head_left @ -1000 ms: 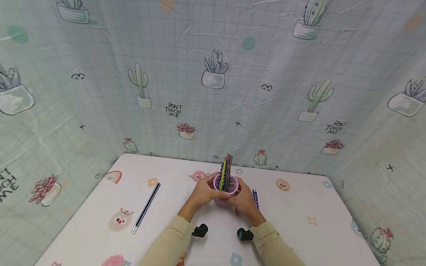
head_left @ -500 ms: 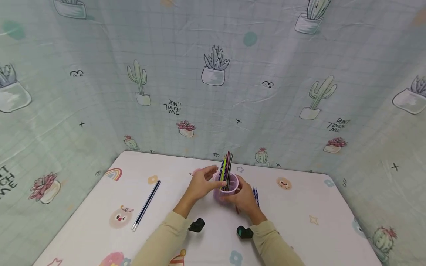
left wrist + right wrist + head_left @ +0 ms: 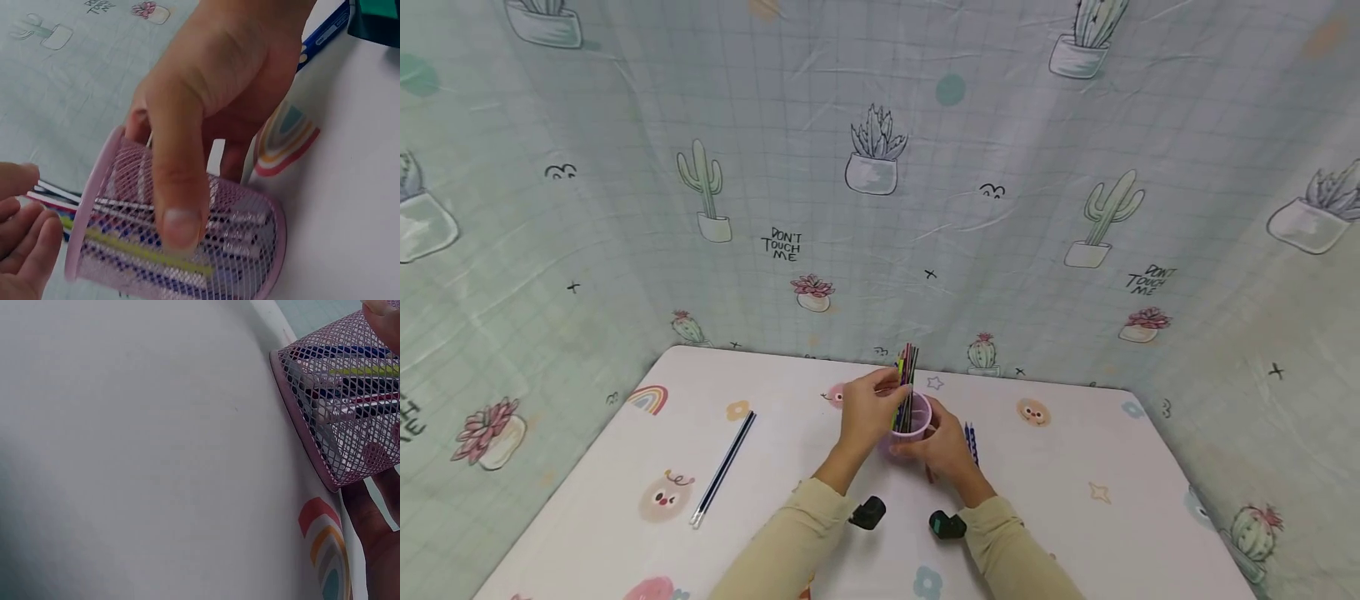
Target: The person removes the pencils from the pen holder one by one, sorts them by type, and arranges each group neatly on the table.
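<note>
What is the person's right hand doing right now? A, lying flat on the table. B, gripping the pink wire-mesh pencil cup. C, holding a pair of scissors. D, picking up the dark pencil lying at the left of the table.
B: the right hand wraps the pink wire-mesh pencil cup, its thumb pressed on the mesh.

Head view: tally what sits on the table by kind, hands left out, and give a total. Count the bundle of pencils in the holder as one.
Pink mesh pencil holder: 1
Bundle of pencils standing in the holder: 1
Loose dark pencil on the left of the table: 1
Blue pencils lying right of the holder: 1 group, number unclear
Total: 4
</note>
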`<state>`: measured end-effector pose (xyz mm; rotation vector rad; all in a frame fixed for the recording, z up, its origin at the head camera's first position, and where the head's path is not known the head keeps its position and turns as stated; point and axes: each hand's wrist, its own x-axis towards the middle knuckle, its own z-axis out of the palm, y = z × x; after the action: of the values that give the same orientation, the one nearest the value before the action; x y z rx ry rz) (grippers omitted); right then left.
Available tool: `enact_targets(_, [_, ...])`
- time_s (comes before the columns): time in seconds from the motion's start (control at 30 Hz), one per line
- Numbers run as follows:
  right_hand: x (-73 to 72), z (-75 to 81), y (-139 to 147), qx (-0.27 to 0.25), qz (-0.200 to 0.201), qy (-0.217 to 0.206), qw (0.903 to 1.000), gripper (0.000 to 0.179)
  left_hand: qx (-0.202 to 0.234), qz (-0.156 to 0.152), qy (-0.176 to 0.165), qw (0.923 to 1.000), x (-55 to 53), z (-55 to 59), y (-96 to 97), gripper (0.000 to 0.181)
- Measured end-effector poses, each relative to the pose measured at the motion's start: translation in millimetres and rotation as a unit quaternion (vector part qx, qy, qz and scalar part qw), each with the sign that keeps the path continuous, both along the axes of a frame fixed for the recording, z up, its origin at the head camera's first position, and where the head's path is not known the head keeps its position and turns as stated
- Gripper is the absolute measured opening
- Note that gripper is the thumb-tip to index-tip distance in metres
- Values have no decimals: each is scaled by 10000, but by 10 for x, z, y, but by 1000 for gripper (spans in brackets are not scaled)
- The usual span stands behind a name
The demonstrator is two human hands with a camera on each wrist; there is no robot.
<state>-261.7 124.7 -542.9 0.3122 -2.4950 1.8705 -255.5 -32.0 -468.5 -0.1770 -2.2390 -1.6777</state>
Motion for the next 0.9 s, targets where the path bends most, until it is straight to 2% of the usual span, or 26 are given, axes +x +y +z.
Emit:
enact_targets(0.1, [8,-17,-18,-13,11,36,10000,89,-511,291,4,9983,-15,-20,93,27])
enact_targets(0.23, [16,-33,-36,66,56,12,10000,87,-1082,735,-30,9914,-9,-42,186,22])
enact_targets(0.33, [20,-41,-43,153,47,-6,9999,88,-1595,1066,-30,9814,-13,-55,245,17])
enact_targets(0.4, [24,-43,-47,172,14,-25,9998,88,-1994,1238,-46,9721,-23,-66,280,12])
enact_targets(0.47, [25,-44,-53,154,18,-48,9999,89,-2274,1319,-57,9648,-28,-77,307,11])
enact_targets(0.53, [26,-46,-61,112,45,-62,9999,88,-2409,1336,-54,9613,-25,-86,321,12])
enact_targets(0.63, [24,-43,-64,92,95,-57,9999,89,-2375,1283,79,9629,-14,-93,317,15])
enact_targets(0.73, [20,-34,-45,114,74,-3,9999,88,-2140,1210,430,9684,-28,-64,290,13])
enact_targets(0.9, [10,11,1,28,17,-42,10000,86,-1370,1055,999,9799,-90,129,225,13])
